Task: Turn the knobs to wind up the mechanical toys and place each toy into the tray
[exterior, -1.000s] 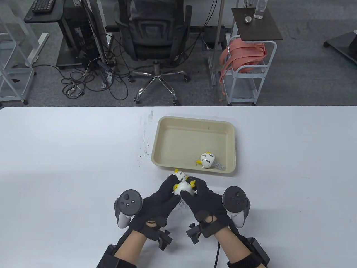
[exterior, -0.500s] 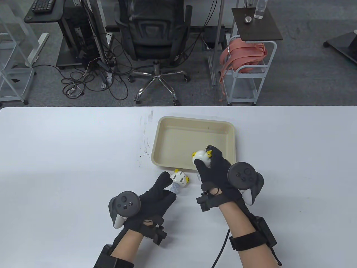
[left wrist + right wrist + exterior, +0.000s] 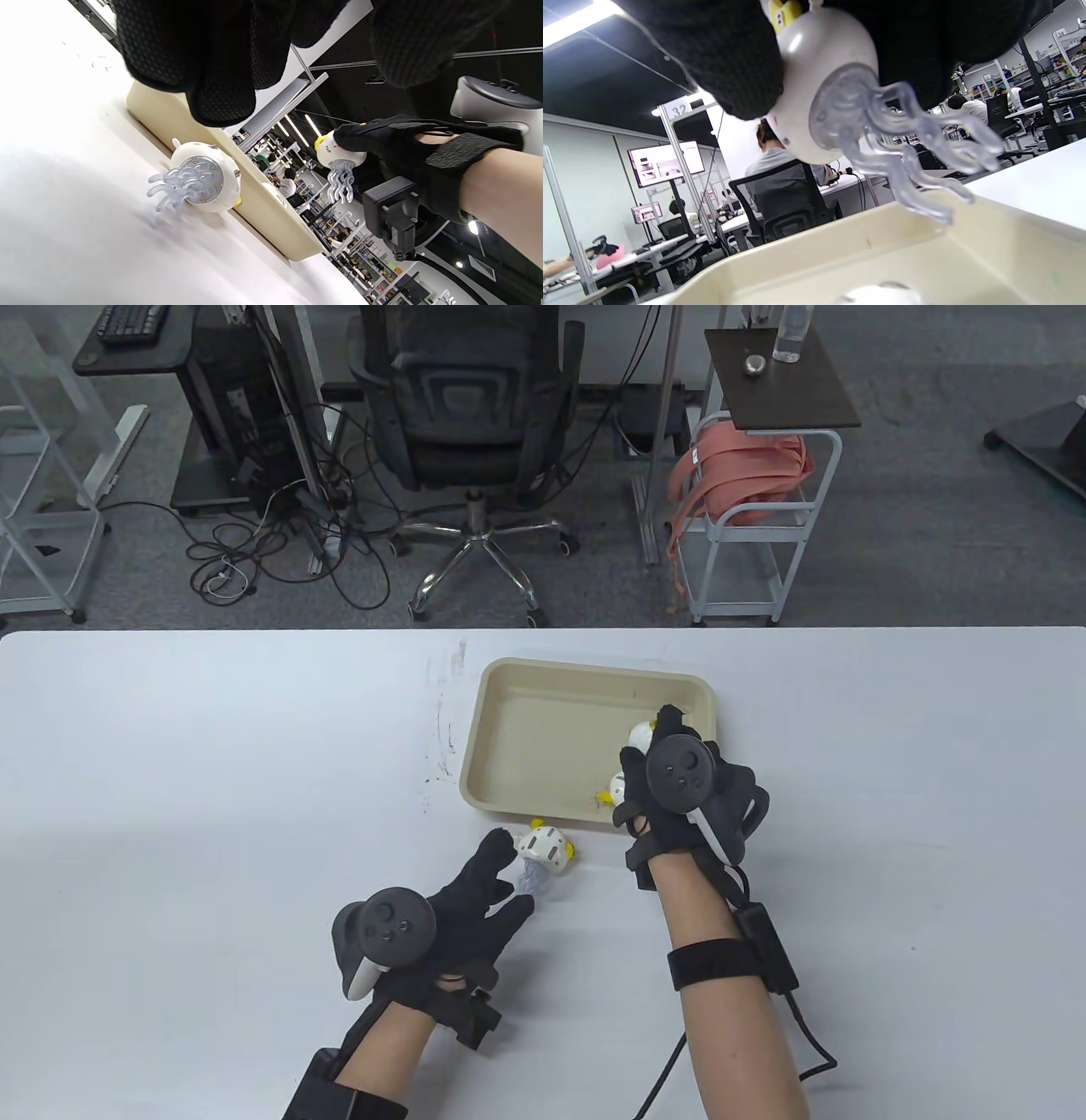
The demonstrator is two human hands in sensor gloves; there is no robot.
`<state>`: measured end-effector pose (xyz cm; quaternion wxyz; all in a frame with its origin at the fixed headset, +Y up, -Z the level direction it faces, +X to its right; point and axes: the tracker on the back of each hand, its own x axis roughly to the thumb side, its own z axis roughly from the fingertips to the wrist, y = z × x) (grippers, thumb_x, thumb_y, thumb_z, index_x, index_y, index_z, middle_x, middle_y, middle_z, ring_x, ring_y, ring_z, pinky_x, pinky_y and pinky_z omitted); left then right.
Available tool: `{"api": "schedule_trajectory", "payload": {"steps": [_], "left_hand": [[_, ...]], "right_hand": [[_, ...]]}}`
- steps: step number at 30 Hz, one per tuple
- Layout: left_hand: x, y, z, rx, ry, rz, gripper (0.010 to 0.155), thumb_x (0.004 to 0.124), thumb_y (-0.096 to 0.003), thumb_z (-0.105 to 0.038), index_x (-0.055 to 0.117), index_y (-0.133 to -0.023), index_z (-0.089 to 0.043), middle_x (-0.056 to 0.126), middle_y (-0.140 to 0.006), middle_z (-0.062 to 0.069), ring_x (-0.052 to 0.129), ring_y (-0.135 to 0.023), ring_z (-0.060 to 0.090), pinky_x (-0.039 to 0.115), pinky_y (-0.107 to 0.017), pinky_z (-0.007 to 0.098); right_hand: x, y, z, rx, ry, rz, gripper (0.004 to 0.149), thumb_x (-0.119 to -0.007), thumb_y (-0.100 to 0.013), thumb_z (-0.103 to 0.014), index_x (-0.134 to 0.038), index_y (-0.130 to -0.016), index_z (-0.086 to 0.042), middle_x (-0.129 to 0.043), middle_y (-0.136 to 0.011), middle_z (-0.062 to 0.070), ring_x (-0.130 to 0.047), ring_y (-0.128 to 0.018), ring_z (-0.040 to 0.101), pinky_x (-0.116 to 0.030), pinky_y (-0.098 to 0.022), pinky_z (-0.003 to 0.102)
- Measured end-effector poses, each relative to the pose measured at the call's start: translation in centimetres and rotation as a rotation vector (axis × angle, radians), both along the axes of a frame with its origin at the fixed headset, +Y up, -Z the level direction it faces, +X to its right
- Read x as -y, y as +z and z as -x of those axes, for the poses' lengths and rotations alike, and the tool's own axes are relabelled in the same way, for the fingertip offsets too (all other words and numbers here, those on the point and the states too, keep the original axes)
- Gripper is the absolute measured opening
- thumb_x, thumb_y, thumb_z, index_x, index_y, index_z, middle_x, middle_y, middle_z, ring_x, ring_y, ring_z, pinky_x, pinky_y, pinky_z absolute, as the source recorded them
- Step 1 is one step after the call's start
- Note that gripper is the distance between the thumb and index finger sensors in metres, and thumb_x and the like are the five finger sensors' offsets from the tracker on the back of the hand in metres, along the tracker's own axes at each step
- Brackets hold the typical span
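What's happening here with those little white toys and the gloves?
A person in sensor gloves is putting wind-up jellyfish toys into a beige tray. The right hand grips one toy from above and holds it over the tray, its clear tentacles dangling. Another toy already lies inside, partly hidden by that hand. A third toy lies on its side on the white table just outside the tray, by the left hand, whose fingers are relaxed and hold nothing.

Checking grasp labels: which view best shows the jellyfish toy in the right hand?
Right wrist view: the held jellyfish toy fills the frame, tentacles dangling over the tray. Left wrist view shows it small, gripped by the right hand. Table view mostly hides it behind the tracker.
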<state>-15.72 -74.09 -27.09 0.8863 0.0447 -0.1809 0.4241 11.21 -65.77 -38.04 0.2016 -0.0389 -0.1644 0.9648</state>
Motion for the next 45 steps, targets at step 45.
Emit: {"api": "schedule_trajectory", "payload": {"steps": [45], "left_hand": [[0.1,0.0,0.0,0.000,-0.015,0.063,0.076,0.079,-0.0502,-0.054,0.051,-0.112,-0.021,0.071,-0.109,0.015,0.098,-0.078,0.034,0.079,-0.061,0.050]], "right_hand": [[4.7,-1.2,1.7,0.017,0.231,0.164,0.064,-0.082,-0.050,-0.027,-0.060,-0.103,0.002,-0.061,-0.106,0.031,-0.073,-0.083,0.053,-0.059,-0.060,0.067]]}}
